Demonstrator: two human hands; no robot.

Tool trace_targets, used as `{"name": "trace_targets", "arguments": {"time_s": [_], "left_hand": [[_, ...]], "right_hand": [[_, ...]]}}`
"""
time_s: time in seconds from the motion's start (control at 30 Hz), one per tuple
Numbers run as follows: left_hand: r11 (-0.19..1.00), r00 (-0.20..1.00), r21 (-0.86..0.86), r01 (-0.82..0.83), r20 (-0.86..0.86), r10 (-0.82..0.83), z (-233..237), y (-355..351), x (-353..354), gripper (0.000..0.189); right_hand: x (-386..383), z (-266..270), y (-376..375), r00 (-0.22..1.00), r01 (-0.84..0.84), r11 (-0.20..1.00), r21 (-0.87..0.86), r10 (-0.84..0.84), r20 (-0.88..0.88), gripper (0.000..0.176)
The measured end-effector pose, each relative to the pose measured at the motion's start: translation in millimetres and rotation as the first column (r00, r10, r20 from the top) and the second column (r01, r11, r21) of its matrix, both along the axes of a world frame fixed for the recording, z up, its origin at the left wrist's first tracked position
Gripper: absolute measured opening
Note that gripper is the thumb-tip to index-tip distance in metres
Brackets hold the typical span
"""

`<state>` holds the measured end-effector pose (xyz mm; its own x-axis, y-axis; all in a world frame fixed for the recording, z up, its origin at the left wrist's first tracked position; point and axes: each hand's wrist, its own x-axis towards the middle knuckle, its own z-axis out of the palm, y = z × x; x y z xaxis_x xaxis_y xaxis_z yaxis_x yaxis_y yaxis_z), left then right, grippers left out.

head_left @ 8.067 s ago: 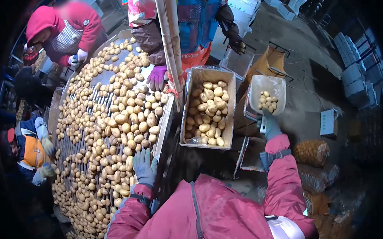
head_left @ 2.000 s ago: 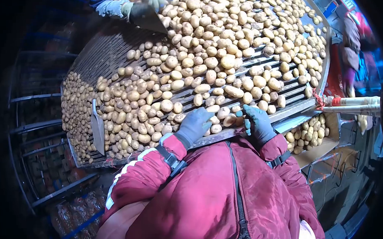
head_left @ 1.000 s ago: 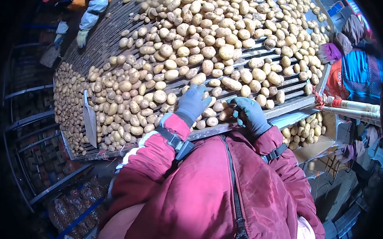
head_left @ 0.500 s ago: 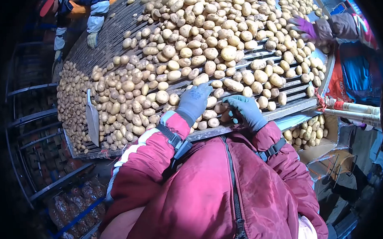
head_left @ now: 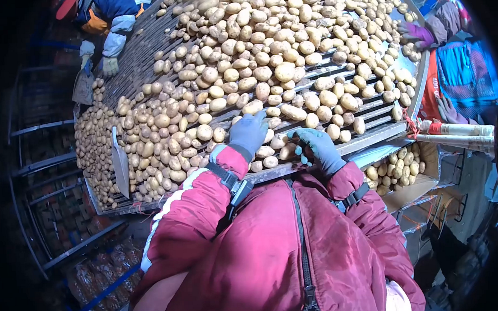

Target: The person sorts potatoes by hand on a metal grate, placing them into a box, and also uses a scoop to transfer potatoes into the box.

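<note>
Here we are at the slatted rack (head_left: 377, 137), and potatoes (head_left: 284, 72) lie heaped across most of it, running right down to its near edge. The left hand (head_left: 248, 134), gloved, is palm down among them just inside that edge, fingers reaching forward at a pale potato (head_left: 253, 107); whether it pinches anything, I cannot tell. Beside it, over the same edge, the right hand (head_left: 317, 150) bends its fingers and thumb inward, close by another potato (head_left: 286, 151); its grip is partly hidden, so no call there. Over at the rack's left end, a scoop (head_left: 120, 163) stands on edge among the potatoes. Off the rack's near right side sits a box (head_left: 431, 160) with more potatoes in it. A co-worker's purple glove (head_left: 419, 34) is at the rack's far right, another's pale glove (head_left: 110, 66) at its far left.
</note>
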<state>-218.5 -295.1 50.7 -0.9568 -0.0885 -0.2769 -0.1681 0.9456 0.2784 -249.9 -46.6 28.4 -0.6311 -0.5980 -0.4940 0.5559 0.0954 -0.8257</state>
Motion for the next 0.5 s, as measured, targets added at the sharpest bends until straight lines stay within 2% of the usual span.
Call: {"name": "trace_targets", "arguments": {"time_s": [0.07, 0.13, 0.17, 0.27, 0.3, 0.33, 0.4, 0.43, 0.47, 0.5], "left_hand": [[0.992, 0.995, 0.083, -0.091, -0.031, 0.094, 5.7, -3.2, 0.4, 0.032], [0.949, 0.971, 0.230, -0.215, -0.050, 0.232, -5.6, -15.0, 0.5, 0.032], [0.873, 0.945, 0.410, -0.264, -0.070, 0.319, -76.1, -44.0, 6.8, 0.025], [0.913, 0.972, 0.366, -0.178, -0.081, 0.222, -59.1, -48.3, 2.7, 0.025], [0.963, 0.975, 0.211, -0.167, -0.111, 0.193, -18.9, -26.5, -1.5, 0.026], [0.965, 0.976, 0.208, -0.161, -0.109, 0.187, -15.5, -18.2, 0.7, 0.026], [0.993, 0.978, 0.076, -0.091, -0.181, 0.104, -12.9, -7.1, 4.1, 0.027], [0.993, 0.978, 0.072, -0.089, -0.180, 0.101, -10.4, -3.4, 6.7, 0.027], [0.999, 0.963, 0.030, -0.026, -0.266, 0.033, -7.4, -1.4, 9.0, 0.029], [0.999, 0.937, -0.019, 0.033, -0.347, -0.037, -4.5, -0.3, 9.2, 0.032]], "right_hand": [[-0.3, -2.5, 3.8, 1.000, 0.000, 1.000, -0.008, 0.000, -0.002, 0.033], [-1.2, -2.8, 7.7, 0.985, 0.018, 0.999, -0.033, -0.024, -0.170, 0.032], [-4.1, -6.5, 9.9, 0.985, 0.021, 0.999, -0.032, -0.026, -0.169, 0.032], [-26.2, -26.6, 11.7, 0.950, 0.137, 0.990, 0.025, -0.124, -0.288, 0.028], [-39.6, 3.2, 1.1, 0.950, 0.227, 0.969, 0.101, -0.197, -0.242, 0.030], [-57.4, 7.2, -4.4, 0.913, 0.183, 0.952, 0.244, -0.072, -0.402, 0.034], [-83.5, 24.8, -15.7, 0.776, 0.113, 0.967, 0.227, 0.057, -0.628, 0.040], [-97.5, 14.1, -29.2, 0.777, 0.115, 0.968, 0.223, 0.052, -0.627, 0.040], [-110.9, -4.2, -46.6, 0.749, 0.047, 0.866, 0.498, 0.300, -0.591, 0.041], [-117.1, -6.3, -59.8, 0.702, -0.002, 0.682, 0.731, 0.522, -0.485, 0.042]]}}
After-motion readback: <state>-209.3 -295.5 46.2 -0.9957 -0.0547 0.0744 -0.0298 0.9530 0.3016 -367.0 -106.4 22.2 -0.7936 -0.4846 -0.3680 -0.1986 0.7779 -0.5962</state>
